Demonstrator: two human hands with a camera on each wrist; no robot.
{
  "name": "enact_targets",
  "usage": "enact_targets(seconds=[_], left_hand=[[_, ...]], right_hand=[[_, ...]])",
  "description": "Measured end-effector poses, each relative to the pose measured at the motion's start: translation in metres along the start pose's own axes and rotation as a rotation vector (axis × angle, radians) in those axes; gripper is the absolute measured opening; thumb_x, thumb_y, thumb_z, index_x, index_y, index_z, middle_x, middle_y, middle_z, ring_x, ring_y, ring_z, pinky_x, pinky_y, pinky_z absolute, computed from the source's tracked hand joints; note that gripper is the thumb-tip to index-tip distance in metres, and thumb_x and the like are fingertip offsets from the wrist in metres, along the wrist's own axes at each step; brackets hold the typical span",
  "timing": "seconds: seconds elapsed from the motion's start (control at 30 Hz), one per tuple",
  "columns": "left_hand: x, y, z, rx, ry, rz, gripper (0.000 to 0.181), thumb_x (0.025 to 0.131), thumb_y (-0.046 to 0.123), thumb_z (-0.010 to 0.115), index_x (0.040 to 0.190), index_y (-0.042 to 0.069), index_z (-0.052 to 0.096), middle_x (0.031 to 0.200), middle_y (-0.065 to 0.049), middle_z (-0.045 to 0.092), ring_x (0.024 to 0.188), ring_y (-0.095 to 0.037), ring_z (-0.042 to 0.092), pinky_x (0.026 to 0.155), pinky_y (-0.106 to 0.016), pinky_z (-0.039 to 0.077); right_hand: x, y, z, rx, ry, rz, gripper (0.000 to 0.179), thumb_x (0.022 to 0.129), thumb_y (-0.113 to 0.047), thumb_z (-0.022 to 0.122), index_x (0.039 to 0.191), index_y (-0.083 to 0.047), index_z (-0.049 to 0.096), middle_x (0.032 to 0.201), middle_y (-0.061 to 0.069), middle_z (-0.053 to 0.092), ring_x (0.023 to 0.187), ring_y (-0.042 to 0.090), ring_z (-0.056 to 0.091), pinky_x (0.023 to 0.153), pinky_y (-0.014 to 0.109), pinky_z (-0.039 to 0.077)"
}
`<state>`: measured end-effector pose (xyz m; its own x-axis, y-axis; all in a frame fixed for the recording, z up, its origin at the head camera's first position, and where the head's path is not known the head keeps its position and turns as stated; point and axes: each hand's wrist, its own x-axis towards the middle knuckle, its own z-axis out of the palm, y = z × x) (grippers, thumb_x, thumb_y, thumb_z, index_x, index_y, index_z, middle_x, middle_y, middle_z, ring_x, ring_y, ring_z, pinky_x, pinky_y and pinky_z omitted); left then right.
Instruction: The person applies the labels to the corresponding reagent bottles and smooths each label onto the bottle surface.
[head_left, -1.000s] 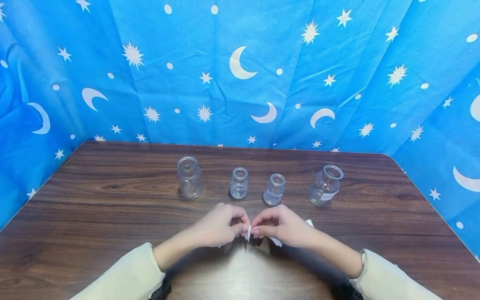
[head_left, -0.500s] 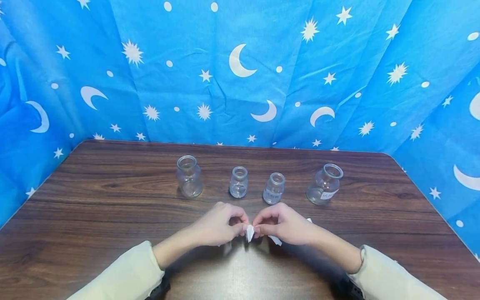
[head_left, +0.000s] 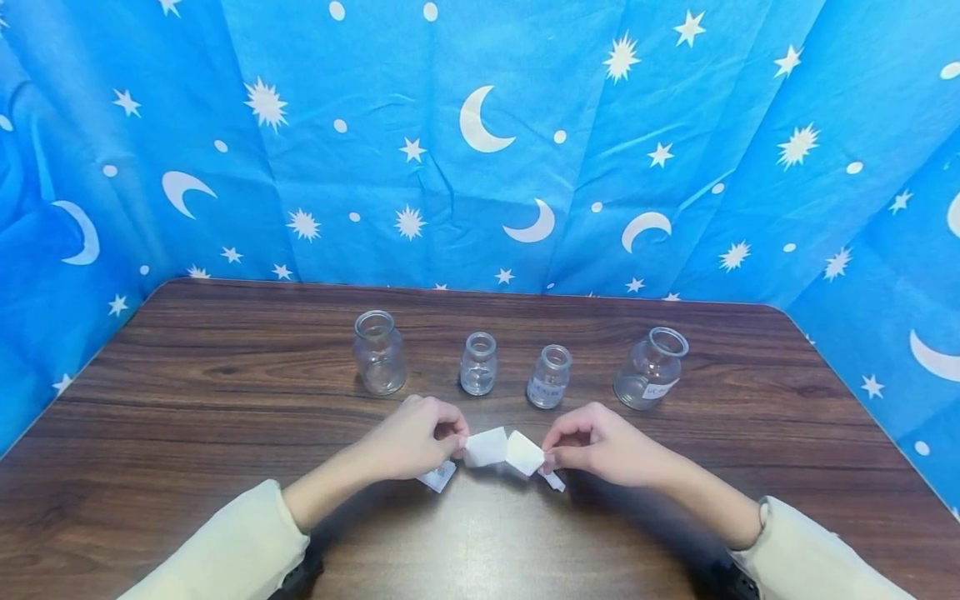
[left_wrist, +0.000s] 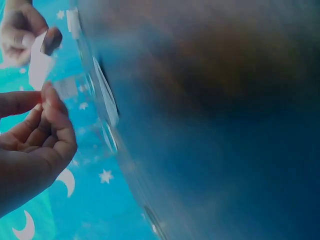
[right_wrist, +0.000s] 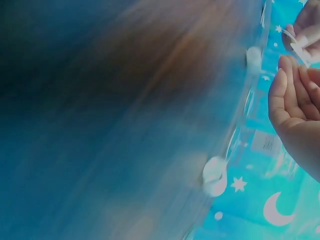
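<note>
My left hand (head_left: 416,437) pinches a white piece of paper (head_left: 486,447) by its left edge, between thumb and fingertips. A second, angular white piece of paper (head_left: 524,454) is pinched at its right corner by my right hand (head_left: 603,446). The inner edges of the two pieces meet or nearly meet between the hands, above the table. Beneath the left hand lies a white slip with print (head_left: 438,476). A crumpled white paper strip (head_left: 553,480) lies below the right fingertips. In the right wrist view the right palm (right_wrist: 297,107) hides most of its piece.
Behind the hands stand lidless glass jars in a row: a large plain jar (head_left: 380,358), a small jar (head_left: 478,367), a small labelled jar (head_left: 548,382) and a large labelled jar (head_left: 649,371). Past the brown table (head_left: 225,358) hangs a blue cloth (head_left: 390,92) with moons and stars.
My hands have moved apart, left and right. The white paper, a small folded-looking bit between the fingertips before, now shows as two wider pieces. The printed slip has come into view.
</note>
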<state>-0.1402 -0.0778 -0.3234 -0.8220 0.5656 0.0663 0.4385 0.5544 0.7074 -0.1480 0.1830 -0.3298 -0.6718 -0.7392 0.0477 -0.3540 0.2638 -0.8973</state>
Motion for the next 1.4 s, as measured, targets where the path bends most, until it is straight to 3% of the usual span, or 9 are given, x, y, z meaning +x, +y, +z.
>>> enact_targets(seconds=[0.17, 0.3, 0.53, 0.73, 1.07, 1.2, 1.4], left_hand=[[-0.001, -0.005, -0.005, 0.071, -0.061, -0.058, 0.013, 0.081, 0.001, 0.058, 0.071, 0.009, 0.061, 0.065, 0.006, 0.057, 0.055, -0.006, 0.048, 0.050, -0.021, 0.040], [0.004, -0.004, -0.002, 0.103, -0.111, -0.038, 0.013, 0.081, 0.003, 0.060, 0.071, 0.009, 0.063, 0.064, 0.007, 0.056, 0.054, -0.006, 0.048, 0.049, -0.021, 0.041], [0.013, -0.001, 0.009, 0.165, -0.127, 0.009, 0.014, 0.081, 0.001, 0.061, 0.070, 0.008, 0.065, 0.061, 0.006, 0.057, 0.050, -0.003, 0.042, 0.046, -0.019, 0.035], [0.012, 0.003, 0.015, 0.172, -0.135, 0.009, 0.012, 0.081, 0.000, 0.061, 0.071, 0.006, 0.064, 0.060, 0.004, 0.057, 0.047, -0.003, 0.039, 0.044, -0.018, 0.033], [0.011, 0.001, 0.012, 0.178, -0.106, -0.003, 0.014, 0.080, 0.008, 0.067, 0.067, 0.010, 0.062, 0.058, 0.008, 0.052, 0.049, -0.003, 0.039, 0.046, -0.020, 0.034], [0.011, 0.005, 0.005, 0.186, -0.064, -0.001, 0.011, 0.081, 0.009, 0.066, 0.071, 0.011, 0.062, 0.060, 0.008, 0.052, 0.050, -0.004, 0.042, 0.047, -0.020, 0.036], [0.014, 0.018, -0.002, 0.075, 0.018, 0.021, 0.004, 0.084, 0.008, 0.063, 0.086, 0.007, 0.067, 0.072, 0.006, 0.061, 0.065, -0.006, 0.054, 0.061, -0.021, 0.044]], right_hand=[[-0.008, 0.005, -0.008, 0.070, 0.026, 0.047, 0.011, 0.082, 0.008, 0.052, 0.084, 0.009, 0.062, 0.080, 0.018, 0.065, 0.073, 0.020, 0.065, 0.069, 0.033, 0.053], [-0.008, 0.006, -0.010, 0.096, 0.031, 0.074, 0.011, 0.084, 0.006, 0.051, 0.087, 0.010, 0.061, 0.083, 0.018, 0.065, 0.074, 0.021, 0.065, 0.070, 0.033, 0.052], [0.000, 0.000, -0.005, 0.055, 0.022, 0.099, 0.011, 0.085, 0.002, 0.054, 0.088, 0.008, 0.063, 0.079, 0.017, 0.066, 0.073, 0.020, 0.064, 0.068, 0.033, 0.052], [0.004, 0.000, -0.001, 0.066, 0.015, 0.103, 0.011, 0.085, 0.002, 0.054, 0.087, 0.008, 0.063, 0.078, 0.018, 0.066, 0.072, 0.019, 0.064, 0.068, 0.034, 0.052], [0.007, -0.002, 0.000, 0.066, 0.013, 0.119, 0.012, 0.084, 0.002, 0.053, 0.088, 0.009, 0.062, 0.079, 0.018, 0.065, 0.072, 0.020, 0.064, 0.069, 0.034, 0.052], [0.008, -0.002, 0.001, 0.061, 0.019, 0.122, 0.012, 0.084, 0.003, 0.052, 0.088, 0.008, 0.062, 0.078, 0.018, 0.066, 0.072, 0.020, 0.064, 0.069, 0.033, 0.052], [0.013, -0.003, 0.001, 0.070, 0.048, 0.109, 0.012, 0.085, 0.002, 0.053, 0.089, 0.008, 0.062, 0.080, 0.020, 0.065, 0.072, 0.020, 0.064, 0.070, 0.031, 0.052]])
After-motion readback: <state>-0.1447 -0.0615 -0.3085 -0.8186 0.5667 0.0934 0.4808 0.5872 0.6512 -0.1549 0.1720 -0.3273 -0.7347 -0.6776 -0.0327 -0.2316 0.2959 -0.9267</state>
